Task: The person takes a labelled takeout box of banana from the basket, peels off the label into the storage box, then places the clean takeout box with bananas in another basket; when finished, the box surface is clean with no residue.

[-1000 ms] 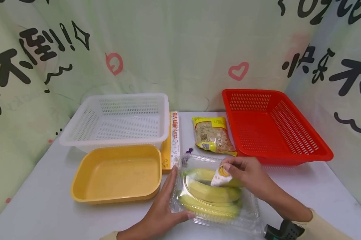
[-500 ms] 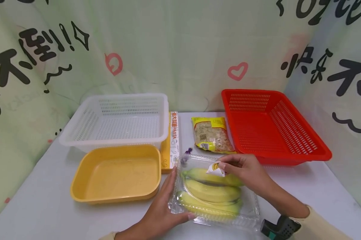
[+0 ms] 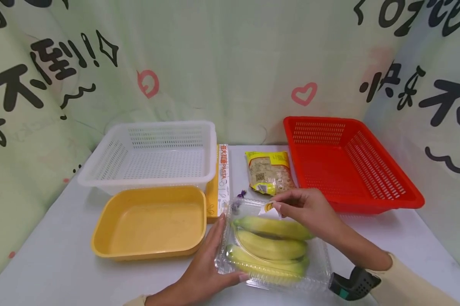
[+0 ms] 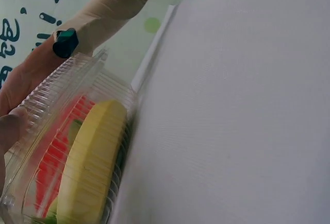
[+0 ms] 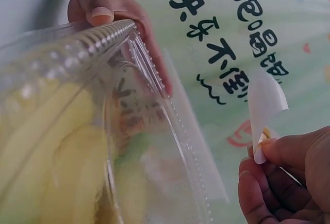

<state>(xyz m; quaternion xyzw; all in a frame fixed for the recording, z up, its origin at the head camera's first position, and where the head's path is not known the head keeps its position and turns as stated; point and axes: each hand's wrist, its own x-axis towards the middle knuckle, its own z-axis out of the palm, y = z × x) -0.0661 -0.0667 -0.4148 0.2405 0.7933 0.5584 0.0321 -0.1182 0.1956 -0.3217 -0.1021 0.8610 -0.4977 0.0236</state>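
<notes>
A clear plastic clamshell box (image 3: pixel 319 272) with several yellow bananas (image 3: pixel 272 248) inside lies near the table's front. My left hand (image 3: pixel 208 265) grips the box's left side, thumb at the front edge and fingers along the side wall. Above the lid's far part, my right hand (image 3: pixel 308 212) pinches a small white label (image 3: pixel 269 213) with a yellow print between thumb and fingertips. In the right wrist view the label (image 5: pixel 265 98) curls upward from the fingers, apart from the box. A banana (image 4: pixel 95 157) shows through the box wall in the left wrist view.
A yellow tub (image 3: pixel 149 225) and a white basket (image 3: pixel 165 163) stand left, beside a pasta box (image 3: pixel 223 178). Behind the clamshell lie a yellow-and-clear food bag (image 3: pixel 270 172) and a small purple item (image 3: pixel 241 194). A red basket (image 3: pixel 348 170) stands right.
My right hand has moved left and farther back over the lid, carrying the label with it. My left hand keeps its grip on the box, which stays in place.
</notes>
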